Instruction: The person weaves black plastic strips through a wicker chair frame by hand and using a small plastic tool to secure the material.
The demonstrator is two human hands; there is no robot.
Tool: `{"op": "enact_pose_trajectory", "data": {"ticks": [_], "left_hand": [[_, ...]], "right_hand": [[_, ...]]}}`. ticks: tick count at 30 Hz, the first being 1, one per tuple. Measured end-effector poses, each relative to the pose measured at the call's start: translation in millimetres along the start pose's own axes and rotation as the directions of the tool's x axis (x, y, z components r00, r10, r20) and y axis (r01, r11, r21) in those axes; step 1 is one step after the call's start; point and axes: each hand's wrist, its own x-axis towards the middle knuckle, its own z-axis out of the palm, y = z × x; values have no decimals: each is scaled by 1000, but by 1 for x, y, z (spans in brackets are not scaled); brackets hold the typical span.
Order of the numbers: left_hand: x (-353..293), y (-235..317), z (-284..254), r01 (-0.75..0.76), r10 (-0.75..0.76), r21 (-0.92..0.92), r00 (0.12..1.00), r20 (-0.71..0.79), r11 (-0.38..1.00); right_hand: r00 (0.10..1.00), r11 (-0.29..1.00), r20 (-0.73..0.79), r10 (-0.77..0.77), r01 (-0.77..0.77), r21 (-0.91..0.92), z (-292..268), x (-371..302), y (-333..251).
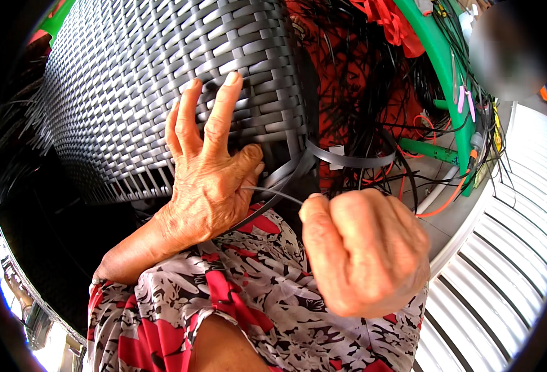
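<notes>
A dark grey woven wicker panel [131,80] of flat plastic strips fills the upper left, its weave ending in bare upright ribs along the lower edge. My left hand [205,161] lies on the panel near its right corner, fingers stretched out and spread, thumb beside the edge. My right hand [363,251], closed in a fist, grips a thin grey plastic strip [275,193]. This strip runs taut from beside my left thumb to the right fist. How it enters the weave is hidden by my left hand. Another flat strip [354,161] loops out from the corner.
Loose black strips [373,93] lie tangled on red material at the upper right. Beyond stands a green plastic frame [447,56] with red ribbon [391,28] at its top. An orange cord [448,201] trails below, beside white slatted panels [490,260]. Patterned cloth [249,291] covers my lap.
</notes>
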Motion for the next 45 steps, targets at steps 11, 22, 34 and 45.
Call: {"op": "enact_pose_trajectory", "data": {"ticks": [11,22,34,45], "left_hand": [[0,-2,18,14,-38,-170,989,-139,985],[1,-2,26,8,-43,-179,980,-193,984],[-9,-6,15,-24,-119,-453,951,-286,891],[-20,-18,20,-168,-1,-540,954,-298,825]], "right_hand": [[993,992,98,70,-59,-107,1,11,18],[902,974,433,-2,100,-203,2,41,13],[995,948,-44,-88,70,-310,12,36,9],[998,996,35,52,-54,66,52,2,-6]]}}
